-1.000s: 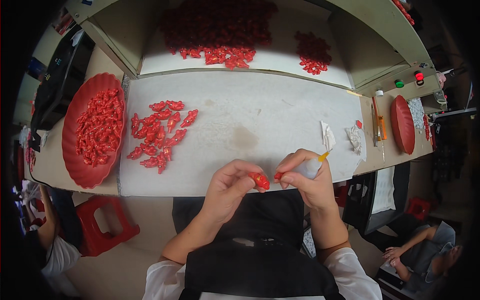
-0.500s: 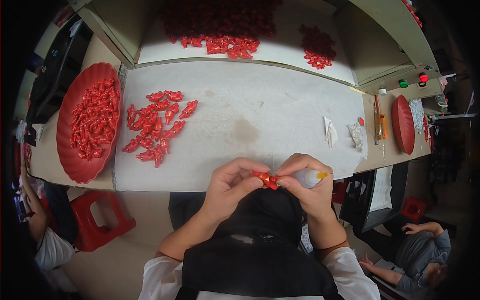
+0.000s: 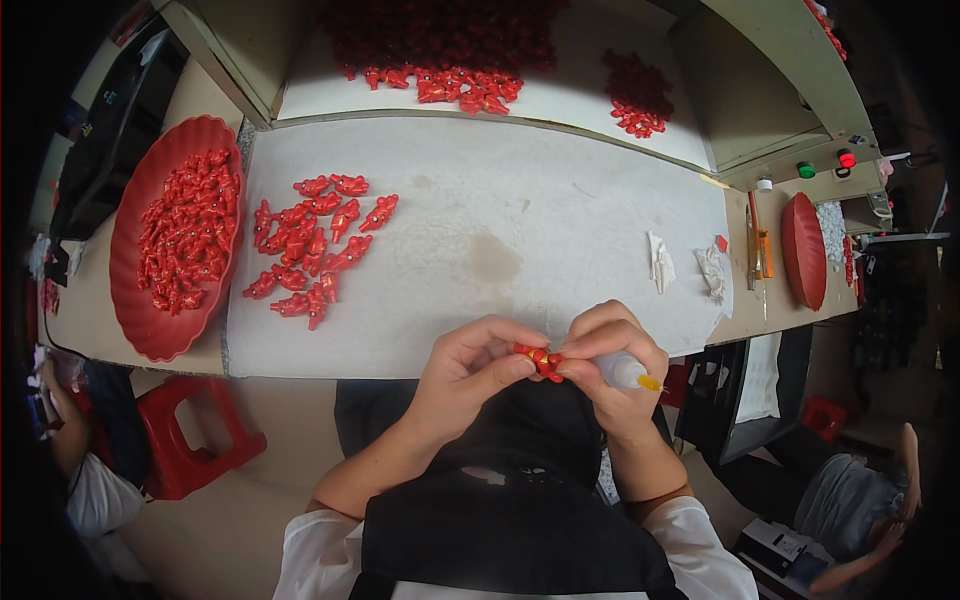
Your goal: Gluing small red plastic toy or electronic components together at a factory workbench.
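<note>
A small glossy red figurine (image 3: 541, 361) with yellow-gold marks is held up between my hands at the near edge of the white work sheet. My left hand (image 3: 466, 372) pinches one end of it between thumb and fingers. The thumb and forefinger of my right hand (image 3: 618, 365) close on the other end. Tucked in that same hand is a translucent squeeze bottle (image 3: 626, 371) with a yellow needle tip, which points right and slightly down. Fingers hide part of the figurine and the bottle. Loose red figurines (image 3: 305, 247) lie on the sheet to the left.
Far left stands a scalloped red tray (image 3: 130, 290) heaped with figurines. More red pieces (image 3: 450, 88) fill the shelf behind. Crumpled tissues (image 3: 661, 262), an orange-handled tool (image 3: 765, 253) and a red dish (image 3: 803, 252) are at the right. A co-worker (image 3: 850, 505) is at lower right.
The bottle's yellow tip has swung downward as my right hand turned. The figurine has shifted slightly right and down, still between both hands. The co-worker at right has moved their arms.
</note>
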`<move>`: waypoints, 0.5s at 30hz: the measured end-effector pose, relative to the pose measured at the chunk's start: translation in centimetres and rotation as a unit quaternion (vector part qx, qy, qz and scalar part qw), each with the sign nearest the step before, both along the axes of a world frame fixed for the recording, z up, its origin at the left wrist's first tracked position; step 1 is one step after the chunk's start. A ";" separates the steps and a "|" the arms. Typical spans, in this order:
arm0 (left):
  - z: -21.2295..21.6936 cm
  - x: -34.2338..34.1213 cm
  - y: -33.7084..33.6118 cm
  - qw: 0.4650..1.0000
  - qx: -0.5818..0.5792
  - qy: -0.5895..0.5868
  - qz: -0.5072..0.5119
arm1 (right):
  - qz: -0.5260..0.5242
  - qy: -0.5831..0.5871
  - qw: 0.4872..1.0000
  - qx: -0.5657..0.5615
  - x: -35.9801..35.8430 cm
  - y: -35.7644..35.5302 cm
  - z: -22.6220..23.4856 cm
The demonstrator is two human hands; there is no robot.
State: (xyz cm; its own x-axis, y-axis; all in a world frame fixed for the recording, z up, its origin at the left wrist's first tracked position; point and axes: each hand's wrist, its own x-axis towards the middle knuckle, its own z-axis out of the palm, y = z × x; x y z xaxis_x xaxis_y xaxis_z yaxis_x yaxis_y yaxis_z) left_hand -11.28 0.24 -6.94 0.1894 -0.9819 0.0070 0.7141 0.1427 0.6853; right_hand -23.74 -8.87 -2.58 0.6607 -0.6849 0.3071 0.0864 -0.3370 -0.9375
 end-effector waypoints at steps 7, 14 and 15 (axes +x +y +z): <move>0.6 -0.4 0.0 0.999 0.018 0.041 -0.026 | -0.030 -0.064 0.997 0.041 -0.4 0.9 -1.1; 0.4 -0.8 0.2 0.996 0.013 0.091 -0.022 | -0.024 -0.001 0.995 -0.102 -0.3 0.8 -0.1; 0.3 -0.9 0.2 0.996 0.005 0.088 -0.018 | -0.019 0.019 0.996 -0.088 -0.5 0.8 0.3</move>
State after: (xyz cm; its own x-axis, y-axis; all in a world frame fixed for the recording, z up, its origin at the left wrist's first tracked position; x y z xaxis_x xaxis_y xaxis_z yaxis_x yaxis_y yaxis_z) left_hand -12.17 0.42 -6.68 0.1509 -0.9880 -0.0320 0.8282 0.1086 0.5499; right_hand -24.25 -8.05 -2.31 0.6495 -0.6470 0.3994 0.0360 -0.4985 -0.8661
